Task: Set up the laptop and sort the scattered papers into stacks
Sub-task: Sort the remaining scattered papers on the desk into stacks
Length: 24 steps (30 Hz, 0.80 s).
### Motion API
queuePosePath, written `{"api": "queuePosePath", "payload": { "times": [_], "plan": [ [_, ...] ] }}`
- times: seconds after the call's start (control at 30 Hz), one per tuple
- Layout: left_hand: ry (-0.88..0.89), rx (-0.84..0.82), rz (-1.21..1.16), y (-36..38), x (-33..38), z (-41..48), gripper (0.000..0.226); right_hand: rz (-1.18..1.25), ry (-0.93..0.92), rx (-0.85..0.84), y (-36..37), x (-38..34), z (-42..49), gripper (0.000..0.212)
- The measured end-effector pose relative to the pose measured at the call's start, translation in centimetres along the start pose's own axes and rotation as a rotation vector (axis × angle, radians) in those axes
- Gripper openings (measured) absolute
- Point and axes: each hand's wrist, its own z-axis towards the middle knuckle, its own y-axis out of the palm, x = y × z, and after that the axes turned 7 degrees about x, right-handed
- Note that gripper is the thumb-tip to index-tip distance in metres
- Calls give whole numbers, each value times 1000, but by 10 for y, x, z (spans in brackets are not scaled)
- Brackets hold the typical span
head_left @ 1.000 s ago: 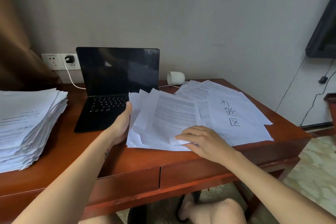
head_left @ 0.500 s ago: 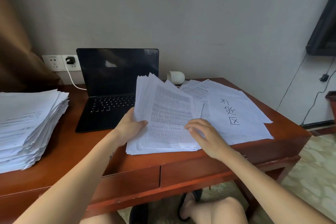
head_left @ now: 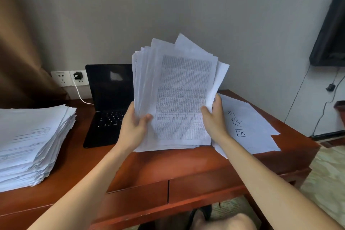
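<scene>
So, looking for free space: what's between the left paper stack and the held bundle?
The open black laptop sits between stack and bundle, with bare desk before it; head view.

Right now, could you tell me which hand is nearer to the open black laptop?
Left. The left hand grips the white paper bundle right beside the open black laptop; the right hand grips the bundle's opposite edge, farther away.
</scene>
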Motion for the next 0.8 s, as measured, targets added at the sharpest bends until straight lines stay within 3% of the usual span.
{"api": "queuePosePath", "payload": {
  "times": [0.17, 0.3, 0.6, 0.8],
  "plan": [
    [2, 53, -36, 3, -7, -10, 37, 75, 37, 43, 8, -9, -9, 37],
    [-73, 123, -57, 6, -7, -15, 43, 120, 18, 77, 16, -12, -14, 18],
    [-58, 260, -25, 4, 14, -2, 40, 133, -42, -35, 23, -32, -13, 23],
    [-60, 217, -54, 6, 18, 4, 47, 41, -94, -60, 24, -39, -14, 29]
  ]
}}
